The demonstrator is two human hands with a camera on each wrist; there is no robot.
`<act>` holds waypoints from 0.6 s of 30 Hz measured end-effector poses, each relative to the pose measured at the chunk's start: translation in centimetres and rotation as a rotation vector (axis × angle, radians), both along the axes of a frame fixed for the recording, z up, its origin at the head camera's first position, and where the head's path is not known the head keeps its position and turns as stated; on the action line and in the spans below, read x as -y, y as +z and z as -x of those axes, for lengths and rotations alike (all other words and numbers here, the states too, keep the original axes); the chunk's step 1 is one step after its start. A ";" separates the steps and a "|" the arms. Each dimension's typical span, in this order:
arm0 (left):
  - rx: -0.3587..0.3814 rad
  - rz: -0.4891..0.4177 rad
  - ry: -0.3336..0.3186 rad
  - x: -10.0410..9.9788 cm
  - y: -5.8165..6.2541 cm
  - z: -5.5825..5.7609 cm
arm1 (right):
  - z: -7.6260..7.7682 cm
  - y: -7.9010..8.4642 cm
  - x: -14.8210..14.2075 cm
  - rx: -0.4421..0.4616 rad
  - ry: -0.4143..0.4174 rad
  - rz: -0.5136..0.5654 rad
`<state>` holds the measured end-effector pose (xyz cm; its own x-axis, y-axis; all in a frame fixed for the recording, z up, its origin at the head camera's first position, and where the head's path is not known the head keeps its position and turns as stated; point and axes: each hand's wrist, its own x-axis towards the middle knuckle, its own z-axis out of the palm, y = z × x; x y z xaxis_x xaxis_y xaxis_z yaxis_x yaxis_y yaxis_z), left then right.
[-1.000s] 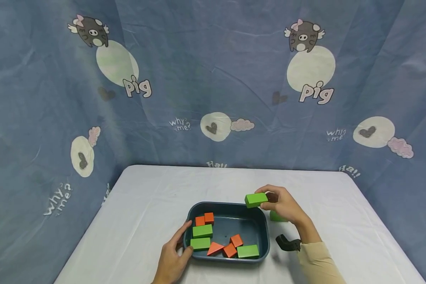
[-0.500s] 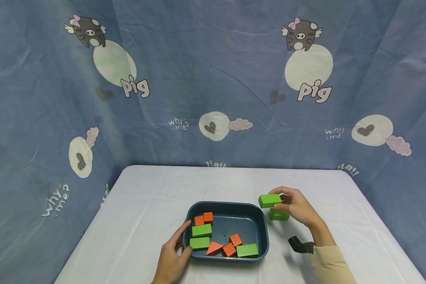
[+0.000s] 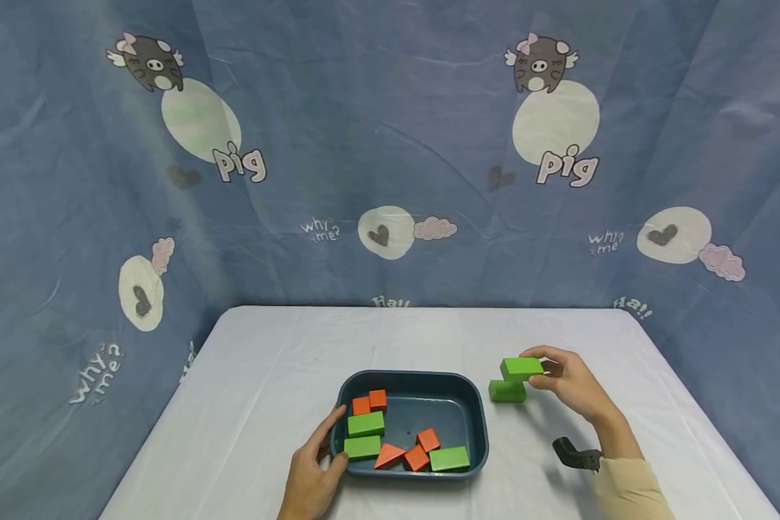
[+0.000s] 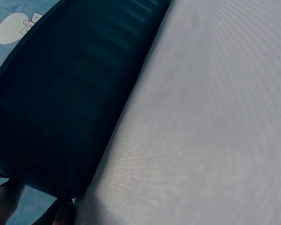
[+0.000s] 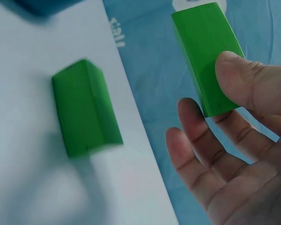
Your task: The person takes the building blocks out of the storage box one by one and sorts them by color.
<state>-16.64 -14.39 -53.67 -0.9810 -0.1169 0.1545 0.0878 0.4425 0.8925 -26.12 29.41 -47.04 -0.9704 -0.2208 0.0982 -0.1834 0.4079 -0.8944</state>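
In the head view my right hand [image 3: 572,379] pinches a green rectangular block [image 3: 521,369] between thumb and fingers, raised above the table. A second green block [image 3: 507,391] lies on the white table below it, right of the tray. The right wrist view shows the thumb flat on the held block [image 5: 208,56], with the other block [image 5: 84,110] apart from it on the table. My left hand [image 3: 312,473] holds the left end of the dark blue tray [image 3: 484,426], thumb and fingers at its rim. In the left wrist view, fingertips [image 4: 7,199] meet the tray's end.
In the tray lie several green blocks [image 3: 366,424], small orange cubes [image 3: 417,458] and an orange triangular block [image 3: 390,455]. A black curved piece [image 3: 575,455] sticks out at the right wrist. A blue printed curtain [image 3: 390,144] hangs behind the table [image 3: 286,347].
My right hand has moved right with the green block, from over the tray's back right corner to above the green block on the table. The left hand and tray stay in place.
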 end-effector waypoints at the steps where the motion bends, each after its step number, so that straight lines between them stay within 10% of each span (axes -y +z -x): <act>1: 0.002 0.002 0.004 0.0 -0.1 0.0 | -0.1 -0.1 -0.3 -0.004 -0.008 -0.004; 18: 0.006 0.002 -0.010 0.0 -0.1 0.1 | -0.8 -1.4 -3.7 -0.026 -0.127 -0.063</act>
